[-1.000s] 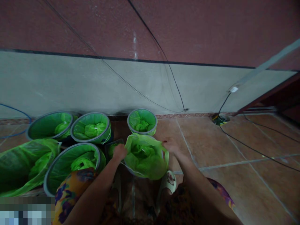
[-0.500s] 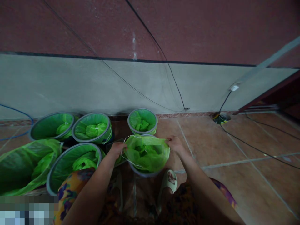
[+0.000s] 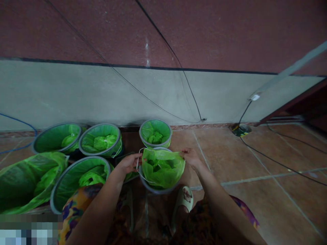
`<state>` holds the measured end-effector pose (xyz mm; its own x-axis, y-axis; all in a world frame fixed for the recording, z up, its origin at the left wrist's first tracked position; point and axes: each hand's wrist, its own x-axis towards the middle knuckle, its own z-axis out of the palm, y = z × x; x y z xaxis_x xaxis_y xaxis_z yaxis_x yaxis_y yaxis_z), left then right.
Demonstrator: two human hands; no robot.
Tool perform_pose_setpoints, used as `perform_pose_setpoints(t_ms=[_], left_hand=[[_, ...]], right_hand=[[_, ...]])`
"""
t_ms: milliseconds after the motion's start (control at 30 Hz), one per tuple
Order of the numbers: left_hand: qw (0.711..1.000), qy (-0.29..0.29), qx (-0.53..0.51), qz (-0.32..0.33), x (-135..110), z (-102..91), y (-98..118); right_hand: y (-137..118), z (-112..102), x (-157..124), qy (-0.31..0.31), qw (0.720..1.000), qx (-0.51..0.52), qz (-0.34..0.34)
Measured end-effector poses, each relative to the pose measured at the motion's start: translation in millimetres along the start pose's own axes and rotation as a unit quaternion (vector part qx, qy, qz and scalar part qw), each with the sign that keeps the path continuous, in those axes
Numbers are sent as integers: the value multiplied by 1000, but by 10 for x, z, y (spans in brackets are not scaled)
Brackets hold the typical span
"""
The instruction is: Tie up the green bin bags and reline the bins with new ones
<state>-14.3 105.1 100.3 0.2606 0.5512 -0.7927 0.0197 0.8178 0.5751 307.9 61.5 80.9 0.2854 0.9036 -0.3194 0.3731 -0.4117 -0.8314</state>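
Observation:
A small grey bin stands on the tiled floor right before me, with a bright green plastic bag set into it. My left hand pinches the bag's left edge and a thin white drawstring at the bin's rim. My right hand grips the bag's right edge, fingers closed on the plastic. The bag's mouth is stretched between both hands, over the top of the bin.
Several other grey bins lined with green bags stand along the wall: one just behind, two to the left, a larger one near my knee. A loose green bag lies far left. Cables cross the floor at right. A slipper shows below.
The bag has been lowered from hanging loose over the bin's front to sitting down into it. My left hand has shifted right along the rim; the right hand stays at the right edge.

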Motion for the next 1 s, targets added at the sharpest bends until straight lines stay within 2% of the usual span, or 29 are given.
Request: perform_pose_setpoints(t_ms=[200,367,467,567,633,733,933,1000], left_hand=[[998,-50,-23,20,-3,83,-40],[992,-73,-33,102,22,149,-106],[982,7,37,188,52,164,-151],[950,111,146,253,95,148,-171],[926,152,231,256,115,128,-166],[907,175,303,235,129,112,-162],[912,231,279,193,160,92,-163],[900,237,304,205,127,74,-108]], right_hand=[[-51,21,-41,-2,1000,17,0],[-72,34,-55,-11,1000,17,-13],[-88,32,-61,-13,1000,21,-7],[-106,35,-73,0,1000,26,2],[-115,42,-80,3,1000,29,3],[-121,56,-82,-8,999,30,8],[-158,37,-81,-12,1000,26,10],[-191,-6,-93,-12,999,47,18]])
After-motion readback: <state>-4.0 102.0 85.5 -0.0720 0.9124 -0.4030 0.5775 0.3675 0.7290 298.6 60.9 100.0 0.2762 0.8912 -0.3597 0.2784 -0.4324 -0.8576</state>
